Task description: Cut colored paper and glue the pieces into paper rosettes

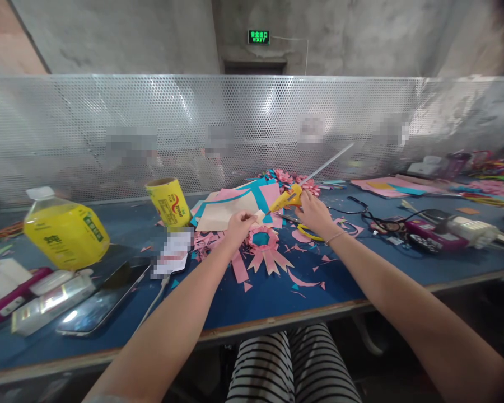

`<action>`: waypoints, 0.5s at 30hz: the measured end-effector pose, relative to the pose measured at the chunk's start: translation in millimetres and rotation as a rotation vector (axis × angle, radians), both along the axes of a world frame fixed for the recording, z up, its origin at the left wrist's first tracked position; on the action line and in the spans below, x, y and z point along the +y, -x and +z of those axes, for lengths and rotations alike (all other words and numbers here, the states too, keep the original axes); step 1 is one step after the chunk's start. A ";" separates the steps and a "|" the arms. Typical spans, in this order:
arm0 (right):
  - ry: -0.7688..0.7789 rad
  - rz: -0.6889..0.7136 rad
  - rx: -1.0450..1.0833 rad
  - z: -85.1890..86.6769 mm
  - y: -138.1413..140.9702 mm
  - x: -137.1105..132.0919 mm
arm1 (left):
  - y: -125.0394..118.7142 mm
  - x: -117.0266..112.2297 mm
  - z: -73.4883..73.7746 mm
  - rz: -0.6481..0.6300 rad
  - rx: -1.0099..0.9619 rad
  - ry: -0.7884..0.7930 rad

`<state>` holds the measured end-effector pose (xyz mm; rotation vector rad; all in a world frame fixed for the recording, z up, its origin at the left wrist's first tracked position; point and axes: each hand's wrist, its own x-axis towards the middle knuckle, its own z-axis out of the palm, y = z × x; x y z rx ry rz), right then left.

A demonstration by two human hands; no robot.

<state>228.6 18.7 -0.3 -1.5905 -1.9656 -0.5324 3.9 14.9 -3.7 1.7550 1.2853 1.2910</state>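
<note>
My right hand point(311, 211) is wrapped round the handle of a yellow hot glue gun point(289, 197), a long pale glue stick point(326, 164) jutting from its back. Its nozzle points left, at a small cream paper piece point(259, 216) pinched in my left hand point(241, 224). Just below lies a pink paper rosette point(262, 239) with a blue centre and notched pink tails. Beside the rosette are cut pink strips point(239, 266). Behind my hands, cream, pink and blue paper sheets point(224, 210) overlap. Yellow-handled scissors point(308, 232) lie under my right wrist.
At the left stand a bottle of yellow liquid point(65, 232) and a yellow cardboard tube point(168, 204), near two phones point(105, 296). A purple power strip point(430, 235) with plugs and cables lies right. A perforated metal screen point(252, 129) borders the table's back; paper scraps litter the blue top.
</note>
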 end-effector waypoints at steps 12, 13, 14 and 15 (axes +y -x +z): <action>0.305 -0.359 0.244 -12.4 -52.3 19.6 | 0.0 0.5 -1.0 -0.064 -0.199 0.103; 0.316 -0.379 0.240 -15.2 -59.8 23.1 | -0.7 0.6 -1.1 -0.064 -0.224 0.112; 0.323 -0.388 0.222 -18.1 -66.4 26.3 | -1.5 0.6 -1.0 -0.065 -0.248 0.122; 0.329 -0.380 0.203 -20.9 -72.1 29.0 | -2.3 0.3 -0.9 -0.066 -0.270 0.129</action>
